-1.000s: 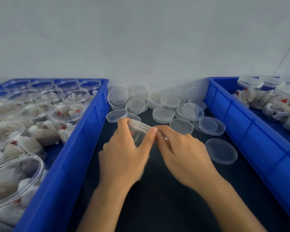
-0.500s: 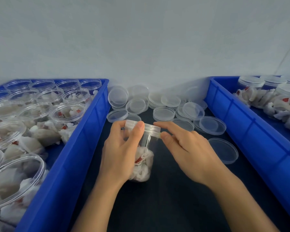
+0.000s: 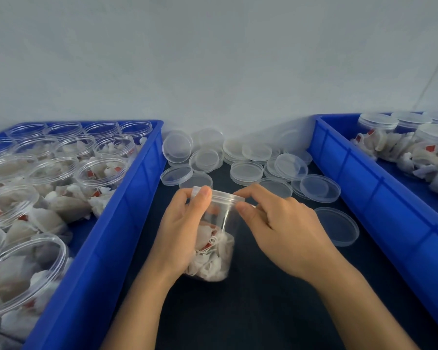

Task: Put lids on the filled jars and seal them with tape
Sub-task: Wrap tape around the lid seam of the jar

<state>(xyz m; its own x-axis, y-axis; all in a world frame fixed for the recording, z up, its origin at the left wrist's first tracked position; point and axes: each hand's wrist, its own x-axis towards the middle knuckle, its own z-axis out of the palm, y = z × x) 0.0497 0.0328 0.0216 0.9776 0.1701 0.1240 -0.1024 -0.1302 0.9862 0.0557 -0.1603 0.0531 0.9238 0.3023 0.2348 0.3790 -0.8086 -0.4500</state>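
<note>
The jar (image 3: 213,238) stands mid-table between two bins; the left hand (image 3: 185,231) wraps its wall, thumb on the lid (image 3: 226,197); the right hand (image 3: 283,228) pinches the lid rim. Risk, as judged: uneven pressure seats the lid crooked; a slanted lid defeats the tape seal.

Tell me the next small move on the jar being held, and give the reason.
Probably keep pressing the tape around the lid's edge. The left hand grips the filled jar with its thumb at the rim, and the right hand's fingertips pinch the lid's right side, so the seal looks unfinished. The tape itself is too clear to make out.
</note>
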